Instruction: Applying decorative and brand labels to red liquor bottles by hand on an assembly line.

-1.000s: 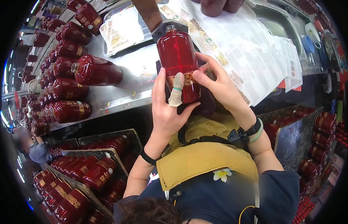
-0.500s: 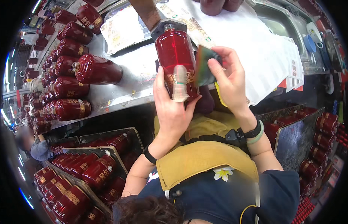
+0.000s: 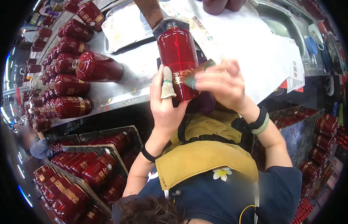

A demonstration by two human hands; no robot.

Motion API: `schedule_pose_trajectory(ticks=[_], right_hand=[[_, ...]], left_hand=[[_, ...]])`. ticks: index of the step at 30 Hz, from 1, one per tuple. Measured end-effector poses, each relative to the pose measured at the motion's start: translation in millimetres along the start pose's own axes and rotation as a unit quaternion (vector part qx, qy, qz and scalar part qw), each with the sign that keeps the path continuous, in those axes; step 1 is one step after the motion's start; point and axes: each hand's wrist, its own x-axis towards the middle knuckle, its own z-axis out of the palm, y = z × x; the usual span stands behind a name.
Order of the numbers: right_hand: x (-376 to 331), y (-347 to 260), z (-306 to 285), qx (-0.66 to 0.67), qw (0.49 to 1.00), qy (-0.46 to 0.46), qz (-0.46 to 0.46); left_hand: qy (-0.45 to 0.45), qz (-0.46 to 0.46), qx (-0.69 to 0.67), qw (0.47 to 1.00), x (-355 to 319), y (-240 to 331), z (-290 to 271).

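A glossy red glass bottle [image 3: 177,47] with gold decoration lies with its neck at a notched metal bracket [image 3: 159,26] on the bench edge. My left hand [image 3: 166,106] grips its lower end from the left, and one finger wears a knitted cloth finger cover [image 3: 168,83]. In my right hand [image 3: 224,82] is a thin dark-green flat piece [image 3: 194,74], blurred by motion. Its edge is at the gold decoration on the bottle's right side; the blur hides exact contact. The right fingers are bent around it.
Several red bottles stand on the bench's left, the nearest bottle [image 3: 101,67] slightly apart. A metal tray [image 3: 105,44] holds printed sheets. White paper [image 3: 252,56] covers the right side, near a sink [image 3: 280,28]. Bottle-filled crates [image 3: 118,160] flank me below; a person [image 3: 39,145] is at far left.
My right hand has swung the flat piece leftward and down to the bottle's decoration. My left finger cover has moved left, uncovering more of the gold pattern.
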Motion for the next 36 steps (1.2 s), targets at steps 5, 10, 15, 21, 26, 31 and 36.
schedule_pose_trajectory(ticks=[5, 10, 15, 21, 26, 31, 36], right_hand=[[15.4, 3.7, 1.1, 0.089, 0.993, -0.032, 0.068], [12.3, 22.1, 4.8, 0.003, 0.998, -0.008, -0.056], [31.3, 2.6, 12.8, 0.001, 0.999, -0.023, 0.037], [37.9, -14.0, 3.2, 0.028, 0.986, -0.116, -0.12], [57.3, 25.6, 8.1, -0.106, 0.994, -0.004, -0.035], [30.0, -6.4, 7.0, 0.072, 0.987, -0.089, -0.117], [32.8, 14.9, 1.1, -0.064, 0.996, -0.043, -0.053]], left_hand=[[-0.01, -0.008, -0.021, 1.0, -3.0, -1.7, -0.7], [-0.012, 0.004, -0.009, 1.0, -1.0, -2.8, -1.4], [0.013, -0.013, -0.035, 0.999, -3.1, -4.6, 2.8], [-0.02, -0.16, -0.137, 0.977, -0.7, -19.7, 13.0], [0.012, -0.101, -0.067, 0.993, 1.4, -12.4, 5.4], [0.019, 0.043, 0.023, 0.999, 7.1, -10.3, -5.0], [-0.044, -0.177, -0.128, 0.975, 10.7, -8.4, 2.9]])
